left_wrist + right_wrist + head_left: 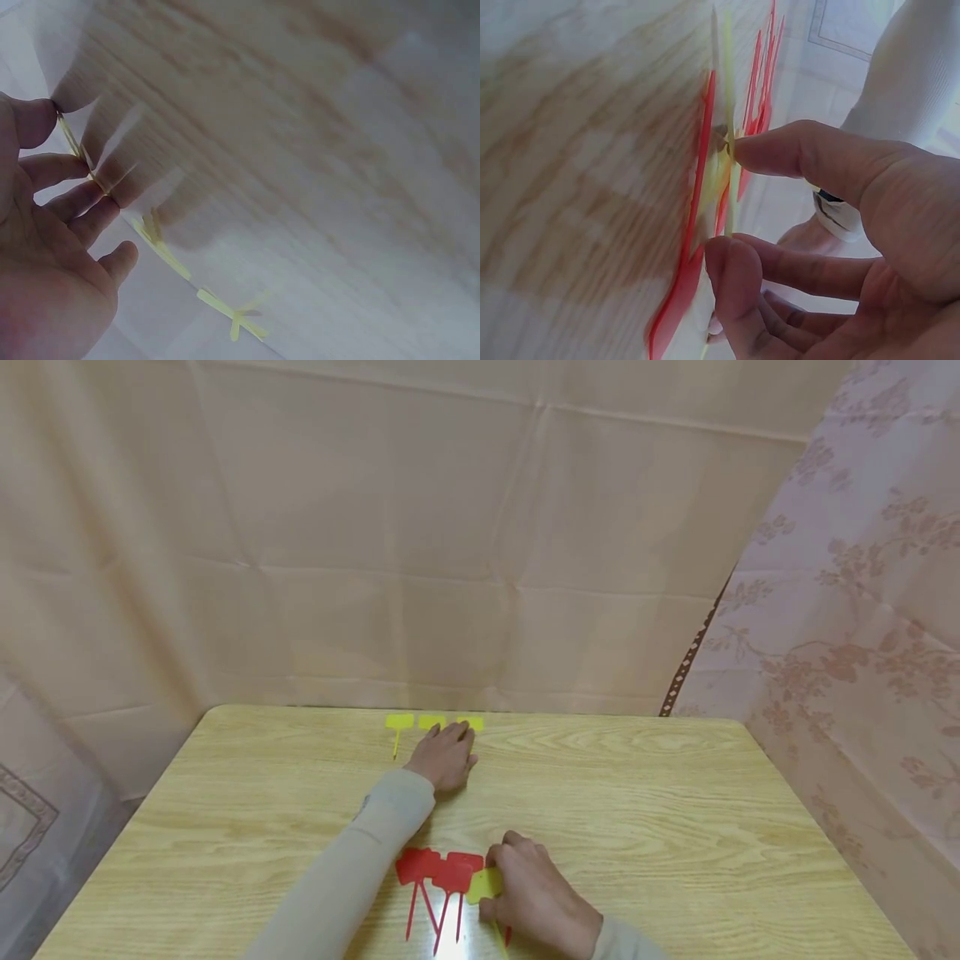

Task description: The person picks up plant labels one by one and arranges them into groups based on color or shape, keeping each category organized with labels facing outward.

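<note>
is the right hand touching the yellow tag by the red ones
Touching. The right wrist view shows the right hand pinching the yellow tag between thumb and fingertips.

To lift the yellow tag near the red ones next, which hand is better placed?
Probably the right hand: it holds that yellow tag near the red tags. The left hand is away at the far row of yellow tags.
</note>
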`<action>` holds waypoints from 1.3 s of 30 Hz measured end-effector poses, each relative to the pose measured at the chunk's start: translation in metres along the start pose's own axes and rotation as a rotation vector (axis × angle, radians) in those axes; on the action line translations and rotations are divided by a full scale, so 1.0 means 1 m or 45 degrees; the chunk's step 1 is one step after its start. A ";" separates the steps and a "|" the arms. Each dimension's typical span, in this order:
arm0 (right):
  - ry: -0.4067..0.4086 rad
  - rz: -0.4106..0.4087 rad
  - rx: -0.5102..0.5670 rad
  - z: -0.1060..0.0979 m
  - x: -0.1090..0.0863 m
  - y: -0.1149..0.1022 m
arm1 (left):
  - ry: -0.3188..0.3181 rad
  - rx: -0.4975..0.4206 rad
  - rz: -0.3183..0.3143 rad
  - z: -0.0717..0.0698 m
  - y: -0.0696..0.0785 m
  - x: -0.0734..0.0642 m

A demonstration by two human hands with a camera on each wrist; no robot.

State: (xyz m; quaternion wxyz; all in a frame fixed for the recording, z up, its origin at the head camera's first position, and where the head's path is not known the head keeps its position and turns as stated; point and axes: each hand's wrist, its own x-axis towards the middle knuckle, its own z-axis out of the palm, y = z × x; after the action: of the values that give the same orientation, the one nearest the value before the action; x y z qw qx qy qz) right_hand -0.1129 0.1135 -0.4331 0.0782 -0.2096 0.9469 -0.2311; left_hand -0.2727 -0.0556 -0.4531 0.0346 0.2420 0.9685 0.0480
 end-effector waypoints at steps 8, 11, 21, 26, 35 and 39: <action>-0.042 0.023 -0.028 -0.005 -0.007 0.001 | 0.010 -0.011 0.002 0.002 -0.001 0.000; -0.073 0.079 0.012 -0.009 -0.007 0.001 | 0.009 -0.012 0.001 0.002 -0.001 0.000; 0.102 0.057 0.029 -0.031 0.013 0.018 | -0.021 -0.009 -0.005 0.002 -0.001 0.000; 0.180 0.119 0.016 -0.040 0.033 0.035 | -0.020 -0.012 0.001 0.004 -0.002 0.001; 0.278 0.166 0.022 -0.043 0.077 0.070 | -0.012 0.007 -0.003 0.007 -0.002 0.002; 0.284 0.210 0.038 -0.045 0.098 0.082 | -0.027 -0.006 -0.016 0.005 -0.001 0.002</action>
State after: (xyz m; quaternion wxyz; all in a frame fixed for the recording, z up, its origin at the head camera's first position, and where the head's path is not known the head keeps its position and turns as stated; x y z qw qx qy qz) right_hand -0.2420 0.1552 -0.4373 -0.0057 -0.1030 0.9601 -0.2600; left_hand -0.2747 -0.0546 -0.4587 0.0458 0.2363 0.9694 0.0474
